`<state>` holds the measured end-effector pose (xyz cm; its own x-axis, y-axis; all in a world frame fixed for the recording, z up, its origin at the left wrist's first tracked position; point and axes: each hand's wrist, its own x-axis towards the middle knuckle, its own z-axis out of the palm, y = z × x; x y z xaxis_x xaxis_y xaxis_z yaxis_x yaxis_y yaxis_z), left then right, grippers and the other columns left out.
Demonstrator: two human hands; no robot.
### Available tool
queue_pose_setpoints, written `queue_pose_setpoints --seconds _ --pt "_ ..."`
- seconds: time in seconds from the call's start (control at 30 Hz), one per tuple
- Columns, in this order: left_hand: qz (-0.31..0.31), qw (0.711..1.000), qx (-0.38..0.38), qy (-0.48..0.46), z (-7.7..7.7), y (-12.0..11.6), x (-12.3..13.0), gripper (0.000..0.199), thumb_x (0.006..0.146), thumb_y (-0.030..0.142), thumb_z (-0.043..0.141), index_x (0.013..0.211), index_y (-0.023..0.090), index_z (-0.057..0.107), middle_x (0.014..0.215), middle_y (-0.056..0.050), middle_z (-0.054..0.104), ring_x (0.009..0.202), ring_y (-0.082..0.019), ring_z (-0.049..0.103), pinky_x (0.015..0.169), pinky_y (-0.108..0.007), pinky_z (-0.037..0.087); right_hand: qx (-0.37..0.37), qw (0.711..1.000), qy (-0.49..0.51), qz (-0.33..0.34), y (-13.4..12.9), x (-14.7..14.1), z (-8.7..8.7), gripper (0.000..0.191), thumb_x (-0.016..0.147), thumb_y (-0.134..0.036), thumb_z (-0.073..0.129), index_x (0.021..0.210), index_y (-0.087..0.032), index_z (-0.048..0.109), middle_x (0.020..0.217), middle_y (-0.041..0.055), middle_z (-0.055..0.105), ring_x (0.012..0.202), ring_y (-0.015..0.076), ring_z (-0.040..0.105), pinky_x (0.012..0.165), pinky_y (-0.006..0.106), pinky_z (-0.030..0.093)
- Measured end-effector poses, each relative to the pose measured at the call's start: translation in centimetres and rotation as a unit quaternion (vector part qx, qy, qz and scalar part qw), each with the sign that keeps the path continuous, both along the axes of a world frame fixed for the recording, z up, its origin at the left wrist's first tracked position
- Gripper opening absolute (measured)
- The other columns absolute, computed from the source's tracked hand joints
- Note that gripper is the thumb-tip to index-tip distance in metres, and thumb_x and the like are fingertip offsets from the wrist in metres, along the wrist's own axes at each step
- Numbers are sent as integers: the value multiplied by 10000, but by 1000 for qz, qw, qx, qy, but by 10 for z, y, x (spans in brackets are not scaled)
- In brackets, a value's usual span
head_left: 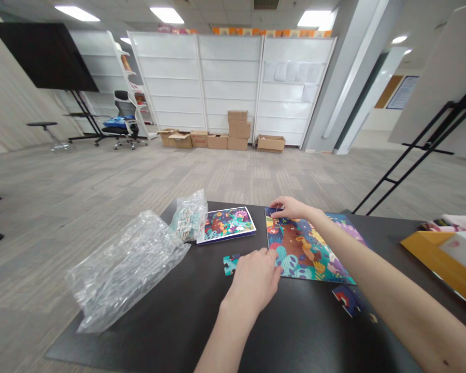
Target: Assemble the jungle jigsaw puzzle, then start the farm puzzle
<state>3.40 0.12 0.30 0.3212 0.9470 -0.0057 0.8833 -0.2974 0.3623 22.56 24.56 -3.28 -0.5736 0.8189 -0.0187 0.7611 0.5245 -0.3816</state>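
A colourful jigsaw puzzle (295,243), largely joined, lies flat on the black table (171,321). My right hand (289,208) rests on its top left corner with the fingers bent down onto the pieces. At the lower left edge of the puzzle is my left hand (256,274), fingers curled; whether a piece is under them is hidden. A loose teal piece (229,264) pokes out on the left of that hand. More loose pieces (346,300) lie below the puzzle, near my right forearm. Left of the puzzle sits a picture card (229,224) with a similar design.
A crumpled clear plastic bag (128,267) covers the table's left side, beside a smaller bag of pieces (188,217). An orange and white box (446,259) stands at the right. Cardboard boxes (236,129) and white shelves (229,77) are across the room.
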Motion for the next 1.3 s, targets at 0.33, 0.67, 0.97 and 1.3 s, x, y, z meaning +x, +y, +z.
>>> queue_pose_setpoints --seconds 0.33,0.67,0.97,1.3 --pt "-2 1000 -4 3 -1 1 0 218 975 333 527 1126 232 647 1086 -50 718 983 -257 706 841 -379 571 15 999 19 -24 7 14 7 220 820 -315 706 968 -181 795 927 64 794 821 200 704 773 271 535" --pt "-7 999 25 26 -6 -1 2 194 973 325 532 1084 212 644 1033 -59 718 956 -265 708 808 -375 571 23 999 -9 -25 -1 13 3 205 823 -268 690 972 -179 799 880 56 789 771 186 695 721 249 506" --pt "2 999 26 30 -1 -1 -1 172 972 288 533 1076 206 643 1020 -61 718 948 -257 709 803 -360 561 30 999 -14 -33 -4 10 0 306 819 -383 723 1053 -197 789 954 63 782 791 192 685 708 254 494" --pt "-1 999 28 33 -1 -1 -1 194 971 291 529 1094 197 645 1025 -67 723 957 -278 712 804 -398 573 32 998 -45 1 -6 3 3 405 783 -443 762 1107 -201 784 1016 82 771 839 215 674 726 265 488"
